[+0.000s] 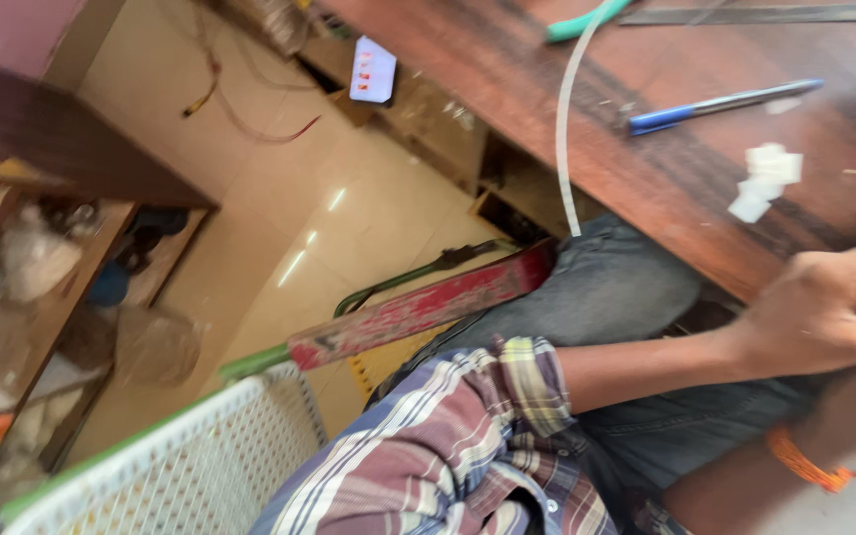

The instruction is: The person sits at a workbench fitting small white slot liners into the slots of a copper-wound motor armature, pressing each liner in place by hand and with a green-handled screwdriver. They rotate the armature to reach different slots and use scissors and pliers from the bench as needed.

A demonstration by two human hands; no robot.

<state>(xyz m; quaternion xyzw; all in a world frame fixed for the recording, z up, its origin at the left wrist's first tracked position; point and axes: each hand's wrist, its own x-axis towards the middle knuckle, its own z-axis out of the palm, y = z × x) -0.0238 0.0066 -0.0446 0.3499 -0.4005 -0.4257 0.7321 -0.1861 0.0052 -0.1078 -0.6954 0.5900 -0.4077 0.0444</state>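
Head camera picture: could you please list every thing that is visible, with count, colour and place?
Table: one, dark red-brown wood, upper right.
Pen: one, blue and silver, on the table.
Paper scraps: a small cluster, white, on the table below the pen.
Strip: one, white, thin, hanging over the table edge.
Ruler: one, grey metal, top edge of the table.
Board: one, worn red, beside the knee.
Basket: one, white mesh with green rim, lower left.
Floor: cream tiles.
Shelves: wooden, blurred contents, left.
Jeans: grey-blue.
Sleeve: plaid.
Left hand: gripping something dark at the table edge.
Right hand: hidden; its wrist wears an orange band.
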